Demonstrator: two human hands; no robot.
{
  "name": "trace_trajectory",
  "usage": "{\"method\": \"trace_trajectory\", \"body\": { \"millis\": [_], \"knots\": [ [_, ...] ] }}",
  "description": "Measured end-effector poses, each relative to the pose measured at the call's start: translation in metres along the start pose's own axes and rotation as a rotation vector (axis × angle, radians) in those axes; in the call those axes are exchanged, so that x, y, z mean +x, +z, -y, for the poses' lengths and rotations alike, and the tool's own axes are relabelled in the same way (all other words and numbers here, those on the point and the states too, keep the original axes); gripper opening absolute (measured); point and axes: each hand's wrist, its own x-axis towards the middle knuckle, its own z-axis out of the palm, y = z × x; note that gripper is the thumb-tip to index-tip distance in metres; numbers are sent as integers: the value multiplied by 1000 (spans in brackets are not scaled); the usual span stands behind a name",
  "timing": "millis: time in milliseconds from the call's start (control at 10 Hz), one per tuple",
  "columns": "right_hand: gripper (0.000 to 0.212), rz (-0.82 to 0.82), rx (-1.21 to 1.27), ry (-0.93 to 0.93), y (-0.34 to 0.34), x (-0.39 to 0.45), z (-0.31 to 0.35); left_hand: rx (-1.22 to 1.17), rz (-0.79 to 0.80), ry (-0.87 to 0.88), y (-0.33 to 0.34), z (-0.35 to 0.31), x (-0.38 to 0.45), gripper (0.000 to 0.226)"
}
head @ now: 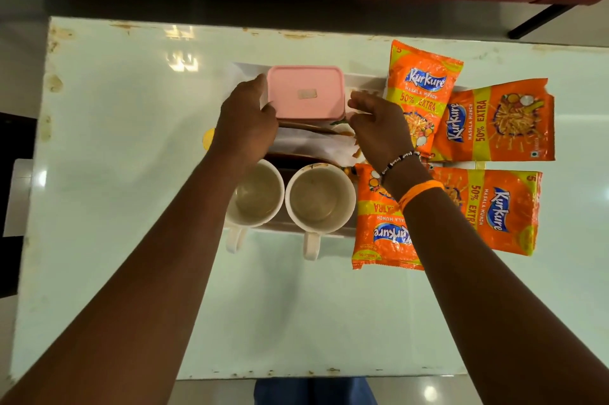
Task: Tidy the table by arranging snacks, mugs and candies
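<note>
I see the left hand (248, 119) gripping the pink box (304, 91); the right hand (379, 127) (fingers loosely curled) holds nothing beside it.

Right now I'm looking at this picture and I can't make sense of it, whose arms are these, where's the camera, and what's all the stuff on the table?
There is no machine here. A person wears one camera on the head, looking down, so the two arms reaching in from the bottom are their own. The left hand holds the left edge of a pink lidded box; the right hand is at its right side, fingers curled, but whether they touch it is unclear. The box sits on a white tray. Nearer the person stand two empty mugs. Four orange Kurkure snack packets lie to the right on the pale table.
</note>
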Motion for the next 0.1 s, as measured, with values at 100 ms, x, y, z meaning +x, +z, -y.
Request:
{"method": "trace_trajectory", "body": {
  "millis": [100],
  "knots": [
    [39, -95, -86, -100, -3, -21, -7, -14, -77, 104, 8, -8, -24, 49]
  ]
}}
